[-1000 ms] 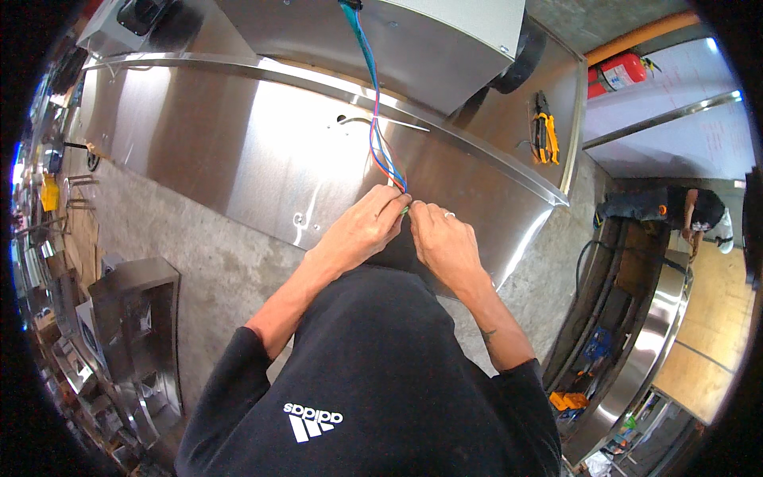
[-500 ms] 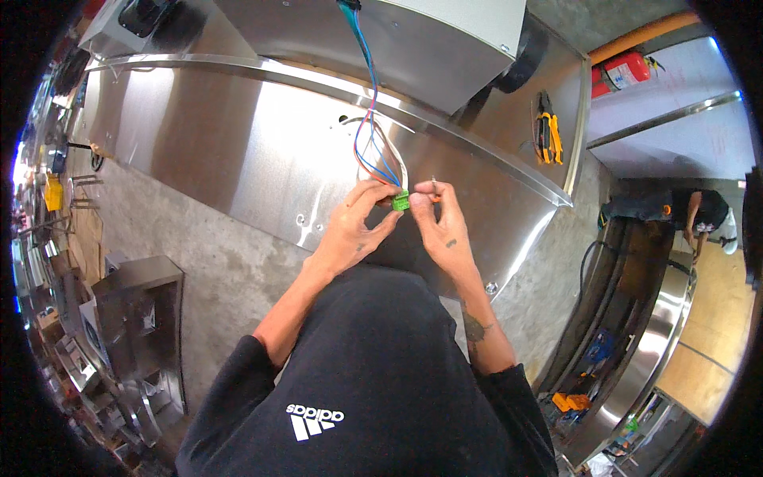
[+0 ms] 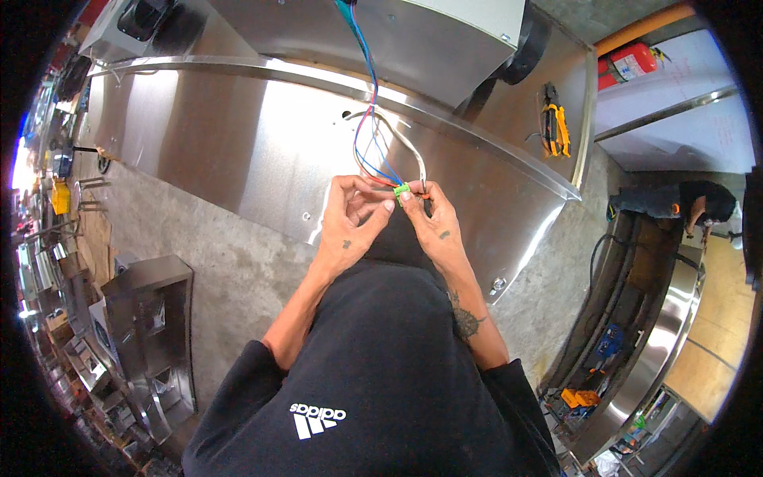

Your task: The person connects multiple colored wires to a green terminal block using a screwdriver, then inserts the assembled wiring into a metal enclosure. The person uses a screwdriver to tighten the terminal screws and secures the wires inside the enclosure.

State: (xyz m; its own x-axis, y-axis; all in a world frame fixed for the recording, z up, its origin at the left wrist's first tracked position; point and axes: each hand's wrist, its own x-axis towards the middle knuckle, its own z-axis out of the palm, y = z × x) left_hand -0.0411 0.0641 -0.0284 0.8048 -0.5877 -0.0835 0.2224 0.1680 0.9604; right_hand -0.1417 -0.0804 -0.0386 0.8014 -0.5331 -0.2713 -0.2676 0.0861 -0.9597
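Observation:
A small green terminal block [image 3: 401, 191] is between my hands, in front of the steel panel [image 3: 230, 135]. Thin red and blue wires [image 3: 373, 147] run down into it from above. My right hand [image 3: 433, 219] is closed on the block, its thumb pressed against the front. My left hand [image 3: 354, 211] has its fingers curled together at the block's left side, touching it; some fingertips are hidden. A greyish-white cable [image 3: 413, 147] loops from a hole in the panel to my right fingers. A small orange piece [image 3: 426, 196] shows there, too small to name.
A grey metal box [image 3: 445, 48] stands beyond the panel. Yellow-and-black pliers [image 3: 555, 123] lie at the right on the steel surface. A red fire extinguisher [image 3: 628, 63] is at the far right, and another person [image 3: 699, 203] bends over below it. A steel cabinet [image 3: 151, 318] stands at the left.
My right thumb has moved left onto the terminal block. My left thumb has drawn back from its front. The whitish cable now bows out further right, toward my right fingers.

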